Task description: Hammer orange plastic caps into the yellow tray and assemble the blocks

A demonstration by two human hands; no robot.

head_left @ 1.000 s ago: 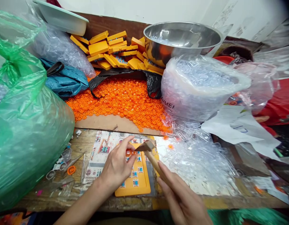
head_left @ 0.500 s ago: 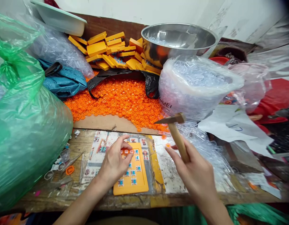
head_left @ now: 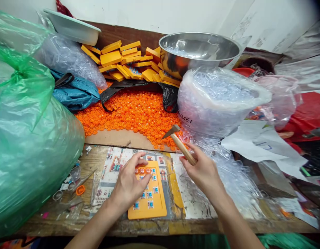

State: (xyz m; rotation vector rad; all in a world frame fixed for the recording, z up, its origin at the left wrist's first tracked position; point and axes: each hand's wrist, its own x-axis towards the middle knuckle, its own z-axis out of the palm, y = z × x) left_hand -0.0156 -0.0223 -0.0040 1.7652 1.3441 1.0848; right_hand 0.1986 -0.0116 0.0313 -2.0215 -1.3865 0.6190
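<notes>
On the table (head_left: 95, 157), over a printed sheet (head_left: 115, 159), lies the yellow panel (head_left: 160, 207), with three orange caps (head_left: 142, 170) along its upper row and blue-centred switches (head_left: 150, 194) showing below them. The left hand (head_left: 132, 178) rests over the panel's left side, its grip loosely spread, thumb and fingers apart around that row; whether they press on a cap cannot be told. The right hand (head_left: 201, 164) has its grip wrapped around the wooden handle of a hammer (head_left: 183, 148), whose head is up and away from the panel, near the front edge of the orange pile (head_left: 134, 107).

The chief danger, as I judge it, is to the left thumb and fingers: a blow landing slightly off the row would strike them, since they frame it so closely. The hammer's tapered end points left, so a twist of the handle could bring the narrow edge down and crack a cap. A cap sitting askew could bend or jam under a hit. If the left hand bears lightly, the panel might skid, and clear plastic pieces (head_left: 227, 169) just right of the sheet could slide underneath and tilt it.
</notes>
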